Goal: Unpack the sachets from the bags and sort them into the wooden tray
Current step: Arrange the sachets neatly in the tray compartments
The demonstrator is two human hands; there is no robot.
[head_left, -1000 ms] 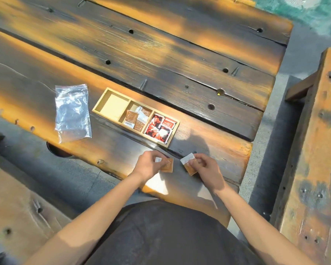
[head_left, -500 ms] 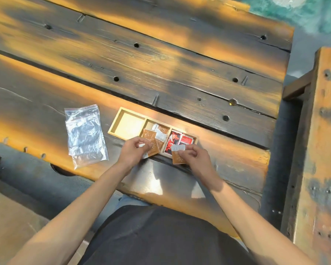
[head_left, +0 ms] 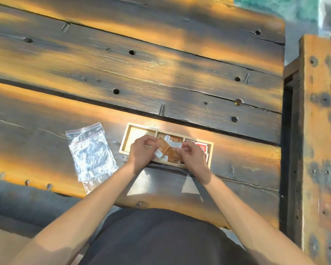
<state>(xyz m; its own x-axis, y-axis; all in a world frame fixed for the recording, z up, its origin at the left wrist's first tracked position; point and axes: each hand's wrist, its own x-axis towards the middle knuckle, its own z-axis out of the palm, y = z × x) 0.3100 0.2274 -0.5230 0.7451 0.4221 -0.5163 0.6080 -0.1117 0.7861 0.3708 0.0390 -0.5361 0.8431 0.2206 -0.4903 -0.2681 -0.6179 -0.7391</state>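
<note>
Pinching one brown sachet in each hand's fingers, lower both flat into the tray's middle compartment, away from the red ones.

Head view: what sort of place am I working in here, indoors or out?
Probably outdoors, at a rustic seating spot. The table is built of thick weathered planks with bolt holes, direct sun casts hard shadows across it, and a matching plank bench stands beside it on pavement.

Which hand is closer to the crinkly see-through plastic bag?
Left. The left hand is over the wooden tray, just right of the clear plastic zip bag; the right hand sits farther right.
</note>
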